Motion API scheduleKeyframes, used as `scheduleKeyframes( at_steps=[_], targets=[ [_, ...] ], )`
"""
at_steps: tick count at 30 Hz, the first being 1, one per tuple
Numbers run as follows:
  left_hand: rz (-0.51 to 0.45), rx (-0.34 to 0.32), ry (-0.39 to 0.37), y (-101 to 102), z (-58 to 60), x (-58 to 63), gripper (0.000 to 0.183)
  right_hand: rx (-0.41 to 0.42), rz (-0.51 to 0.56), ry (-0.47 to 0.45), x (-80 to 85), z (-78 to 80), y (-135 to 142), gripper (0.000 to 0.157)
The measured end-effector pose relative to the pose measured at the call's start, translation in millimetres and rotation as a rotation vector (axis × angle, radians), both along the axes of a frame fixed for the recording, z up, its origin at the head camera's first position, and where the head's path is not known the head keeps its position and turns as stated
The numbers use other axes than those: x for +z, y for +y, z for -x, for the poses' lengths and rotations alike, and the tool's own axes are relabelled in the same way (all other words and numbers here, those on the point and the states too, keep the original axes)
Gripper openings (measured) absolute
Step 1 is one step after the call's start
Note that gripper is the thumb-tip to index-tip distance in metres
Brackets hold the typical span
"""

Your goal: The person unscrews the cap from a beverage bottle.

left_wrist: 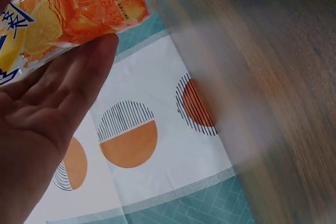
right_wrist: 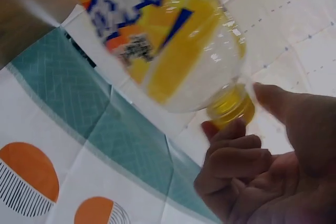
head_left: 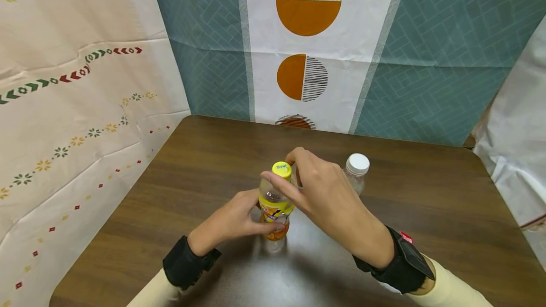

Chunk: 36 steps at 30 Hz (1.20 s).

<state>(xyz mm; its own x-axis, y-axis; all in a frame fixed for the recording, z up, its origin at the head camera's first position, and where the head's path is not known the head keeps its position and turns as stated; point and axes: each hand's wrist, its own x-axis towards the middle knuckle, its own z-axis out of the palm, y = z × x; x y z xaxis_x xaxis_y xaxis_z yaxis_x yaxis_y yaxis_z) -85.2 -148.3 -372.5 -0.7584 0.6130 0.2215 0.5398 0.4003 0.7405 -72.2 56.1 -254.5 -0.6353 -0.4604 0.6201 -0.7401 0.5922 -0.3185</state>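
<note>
A clear plastic drink bottle (head_left: pixel 275 207) with a yellow and orange label stands upright at the middle of the table. My left hand (head_left: pixel 232 219) grips it low around the label, thumb on the near side; the left wrist view shows the fingers (left_wrist: pixel 86 72) along the orange part of the label. Over the bottle's top, my right hand (head_left: pixel 322 188) has its thumb and curled fingers on either side of the yellow screw cap (head_left: pixel 281 169). From the right wrist, the fingers (right_wrist: pixel 236 156) overlap the cap's edge and the thumb is at its other side.
Behind my right hand stands a second clear bottle with a white cap (head_left: pixel 357 164), partly hidden by that hand. The brown wooden table (head_left: pixel 213 155) ends at a teal and white patterned cloth (head_left: pixel 213 60) at the back. A cream embroidered cloth (head_left: pixel 85 108) hangs on the left.
</note>
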Motion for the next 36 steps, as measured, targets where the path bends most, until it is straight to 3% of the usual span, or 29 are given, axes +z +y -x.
scheduleKeyframes(
  at_steps=[8,15,19,27,36],
  targets=[
    [0.088,0.108,0.110,1,-3.7,3.8,0.050,-0.103,0.009,-0.058,-1.2,1.9,-5,0.034],
    [0.130,0.139,0.166,1,-6.2,5.2,0.048,-0.106,0.009,-0.088,-2.2,2.6,-2,0.033],
    [0.136,0.114,0.166,0,-7.0,5.7,0.046,-0.077,0.006,-0.085,-4.4,2.4,0,0.032],
    [0.131,0.026,0.093,0,-9.8,10.6,0.041,0.021,0.014,0.026,-4.7,-0.5,5,0.031],
    [0.129,-0.015,0.090,-1,-11.6,15.3,0.040,0.074,0.017,0.010,-1.3,-5.4,11,0.032]
  ],
)
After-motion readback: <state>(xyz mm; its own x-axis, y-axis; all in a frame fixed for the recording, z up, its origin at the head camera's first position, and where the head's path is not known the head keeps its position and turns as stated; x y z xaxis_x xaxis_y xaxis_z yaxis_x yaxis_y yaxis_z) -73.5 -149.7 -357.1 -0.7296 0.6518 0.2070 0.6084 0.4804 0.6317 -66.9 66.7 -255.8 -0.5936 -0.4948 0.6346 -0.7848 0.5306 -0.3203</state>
